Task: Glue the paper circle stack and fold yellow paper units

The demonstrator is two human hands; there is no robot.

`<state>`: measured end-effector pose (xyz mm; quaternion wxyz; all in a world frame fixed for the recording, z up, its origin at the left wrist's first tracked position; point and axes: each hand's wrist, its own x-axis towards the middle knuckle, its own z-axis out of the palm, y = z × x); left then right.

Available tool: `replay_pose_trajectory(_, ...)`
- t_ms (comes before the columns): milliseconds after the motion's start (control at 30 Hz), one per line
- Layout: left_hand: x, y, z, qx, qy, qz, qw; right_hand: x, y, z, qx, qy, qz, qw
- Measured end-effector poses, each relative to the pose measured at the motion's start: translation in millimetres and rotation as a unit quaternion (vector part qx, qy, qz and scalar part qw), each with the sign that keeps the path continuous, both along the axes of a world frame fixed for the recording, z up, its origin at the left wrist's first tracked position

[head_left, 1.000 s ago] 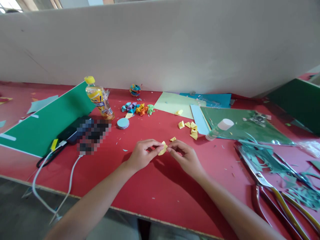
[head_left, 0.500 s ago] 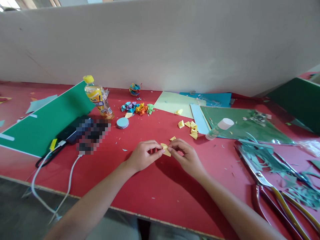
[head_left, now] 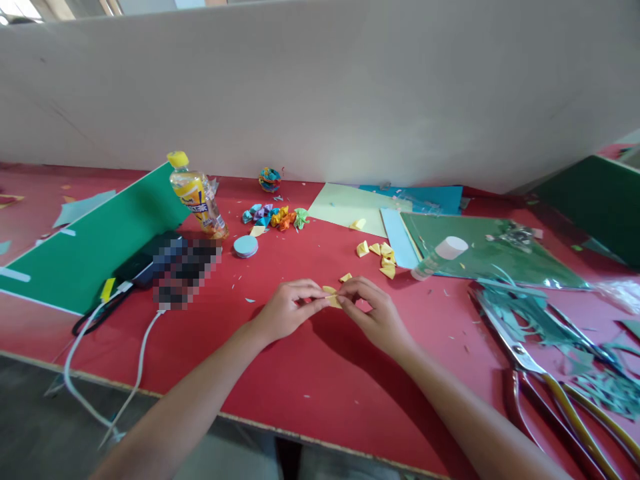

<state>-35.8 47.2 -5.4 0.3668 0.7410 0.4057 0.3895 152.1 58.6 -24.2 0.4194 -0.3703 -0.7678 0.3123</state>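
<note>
Between my two hands is a small piece of yellow paper [head_left: 332,301], pinched from both sides above the red table. My left hand [head_left: 289,309] grips its left edge with thumb and fingertips. On the opposite edge my right hand [head_left: 373,312] pinches with thumb and index finger, hiding part of the paper. Just beyond the fingers lies a small folded yellow piece [head_left: 345,277]. Farther right is a cluster of folded yellow paper pieces [head_left: 387,257]. A glue stick [head_left: 440,258] with a white cap is near them.
Large red-handled scissors [head_left: 520,357] and teal paper shreds [head_left: 607,390] lie at right. A drink bottle [head_left: 197,200] leans left beside a power bank [head_left: 150,259]. Paper circles [head_left: 245,246], colourful folded papers [head_left: 280,217] and a green folder [head_left: 480,247] lie behind. The table's front edge is near.
The yellow paper between my fingers shows less of its lower part now, looking flatter or folded. Both hands have barely moved and keep their pinch.
</note>
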Motion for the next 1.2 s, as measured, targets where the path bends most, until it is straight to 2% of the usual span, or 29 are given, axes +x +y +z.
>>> replay_pose_trajectory(167, -0.5, -0.2, 0.8, -0.020, -0.005, -0.031, 0.999, 1.2, 1.1, -0.3, -0.017, -0.004, 0.001, 1.000)
replay_pose_trajectory(633, 0.0, 0.6, -2.0, 0.021, -0.012, 0.030, 0.999, -0.8, -3.1, 2.9, -0.023, -0.016, 0.011, 1.000)
replay_pose_trajectory(933, 1.8, -0.5, -1.9, 0.036, -0.006, 0.038, 0.999, -1.0, -4.2, -0.4, 0.001, -0.026, 0.023, 0.999)
replay_pose_trajectory(1200, -0.9, -1.3, -10.2, 0.034, 0.053, 0.032, 0.998, -2.6, -6.6, -0.8, -0.015, -0.046, 0.052, 0.998)
